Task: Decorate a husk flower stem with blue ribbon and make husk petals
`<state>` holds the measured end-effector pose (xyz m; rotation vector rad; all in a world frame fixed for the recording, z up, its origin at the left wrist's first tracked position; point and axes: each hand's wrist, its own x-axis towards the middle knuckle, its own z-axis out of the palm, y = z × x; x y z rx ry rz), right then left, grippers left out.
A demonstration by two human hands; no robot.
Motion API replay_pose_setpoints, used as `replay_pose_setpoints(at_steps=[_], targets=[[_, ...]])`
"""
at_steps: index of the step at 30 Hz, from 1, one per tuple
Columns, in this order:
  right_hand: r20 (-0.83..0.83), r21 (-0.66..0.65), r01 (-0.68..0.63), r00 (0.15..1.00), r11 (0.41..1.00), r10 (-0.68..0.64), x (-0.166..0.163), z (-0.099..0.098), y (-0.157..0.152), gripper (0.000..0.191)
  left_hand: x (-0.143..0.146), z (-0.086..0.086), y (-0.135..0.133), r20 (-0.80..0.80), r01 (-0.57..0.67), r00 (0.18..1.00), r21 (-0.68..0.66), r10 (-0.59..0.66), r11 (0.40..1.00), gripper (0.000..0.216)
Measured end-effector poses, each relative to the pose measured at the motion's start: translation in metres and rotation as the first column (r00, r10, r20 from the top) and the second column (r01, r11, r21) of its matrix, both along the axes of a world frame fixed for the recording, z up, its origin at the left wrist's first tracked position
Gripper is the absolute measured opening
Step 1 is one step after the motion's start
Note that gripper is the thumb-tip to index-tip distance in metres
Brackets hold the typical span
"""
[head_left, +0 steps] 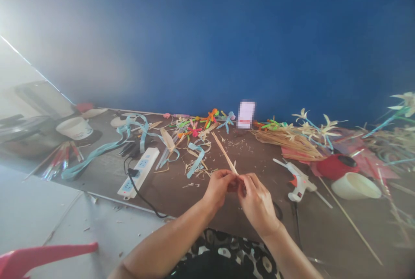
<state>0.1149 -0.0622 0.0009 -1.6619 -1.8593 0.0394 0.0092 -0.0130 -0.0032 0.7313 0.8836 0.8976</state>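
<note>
Both my hands meet over the front of the brown table. My left hand (220, 187) is closed, thumb and fingers pinching the lower end of a dried straw-coloured leaf strip (224, 151). Close against it, my right hand (256, 199) is closed on the same end of the strip, its fingertips bent inward. The strip is long and narrow and points up and away to the left. Its lower end is hidden by my fingers. Beyond it lie small straw scraps (238, 145) and a pale blue ribbon piece (196, 160).
A white glue gun (300, 181) lies at the right, near a cream cup (356, 186) and a red round object (337, 165). A power strip (141, 173) with a black cord lies left. Colourful craft flowers (194, 128) and dried leaves (288, 140) line the blue partition (207, 45).
</note>
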Motion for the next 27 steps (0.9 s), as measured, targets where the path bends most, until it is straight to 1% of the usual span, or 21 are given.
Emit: replay_pose_setpoints(at_steps=[3, 5, 7, 9, 11, 13, 15, 17, 18, 19, 21, 23, 24, 27], targets=[[0.026, -0.029, -0.004, 1.0, 1.0, 0.004, 0.0, 0.0, -0.001, 0.016, 0.001, 0.0, -0.001, -0.024, 0.0, 1.0, -0.006, 0.0, 1.0, 0.016], [0.017, -0.022, -0.012, 1.0, 1.0, 0.013, -0.001, 0.001, -0.002, 0.015, 0.001, 0.0, -0.001, -0.042, -0.002, 0.999, 0.0, 0.001, 1.0, 0.016], [-0.046, -0.004, -0.04, 0.998, 0.999, 0.039, 0.0, 0.002, -0.004, 0.015, 0.001, -0.001, 0.001, -0.058, -0.007, 0.998, 0.021, 0.008, 1.0, 0.016], [-0.194, -0.003, -0.064, 0.979, 0.998, 0.062, 0.003, 0.002, -0.005, 0.014, 0.0, -0.002, 0.003, -0.088, -0.016, 0.996, 0.051, 0.02, 0.999, 0.016], [-0.397, -0.055, -0.045, 0.918, 0.997, 0.02, 0.009, 0.0, -0.005, 0.013, -0.003, -0.002, 0.005, -0.143, -0.02, 0.989, 0.104, 0.035, 0.994, 0.018], [-0.582, -0.174, -0.029, 0.809, 0.984, -0.079, 0.016, -0.003, -0.004, 0.016, -0.005, 0.0, 0.006, -0.219, -0.013, 0.974, 0.18, 0.053, 0.984, 0.019], [-0.712, -0.295, -0.082, 0.683, 0.952, -0.162, 0.021, -0.006, -0.002, 0.02, -0.005, 0.003, 0.006, -0.294, 0.007, 0.953, 0.268, 0.074, 0.963, 0.02], [-0.787, -0.357, -0.17, 0.585, 0.918, -0.198, 0.022, -0.008, 0.0, 0.024, -0.004, 0.006, 0.004, -0.348, 0.036, 0.933, 0.341, 0.09, 0.939, 0.02], [-0.803, -0.368, -0.194, 0.56, 0.91, -0.205, 0.022, -0.009, 0.001, 0.025, -0.003, 0.007, 0.003, -0.365, 0.047, 0.926, 0.373, 0.1, 0.927, 0.019], [-0.807, -0.369, -0.203, 0.555, 0.907, -0.204, 0.021, -0.009, 0.002, 0.025, -0.002, 0.008, 0.002, -0.377, 0.055, 0.92, 0.397, 0.108, 0.916, 0.019], [-0.795, -0.348, -0.191, 0.579, 0.918, -0.181, 0.018, -0.009, 0.003, 0.026, 0.0, 0.008, 0.0, -0.386, 0.062, 0.915, 0.428, 0.12, 0.902, 0.018], [-0.794, -0.325, -0.186, 0.587, 0.927, -0.16, 0.015, -0.01, 0.003, 0.027, 0.0, 0.007, 0.0, -0.371, 0.05, 0.921, 0.421, 0.122, 0.906, 0.017], [-0.807, -0.321, -0.197, 0.569, 0.926, -0.159, 0.014, -0.011, 0.003, 0.028, 0.0, 0.006, 0.0, -0.347, 0.042, 0.932, 0.393, 0.105, 0.919, 0.017], [-0.873, -0.33, -0.259, 0.449, 0.908, -0.19, 0.012, -0.015, 0.001, 0.03, 0.0, 0.004, -0.001, -0.205, 0.057, 0.979, 0.228, -0.009, 0.972, 0.015]])
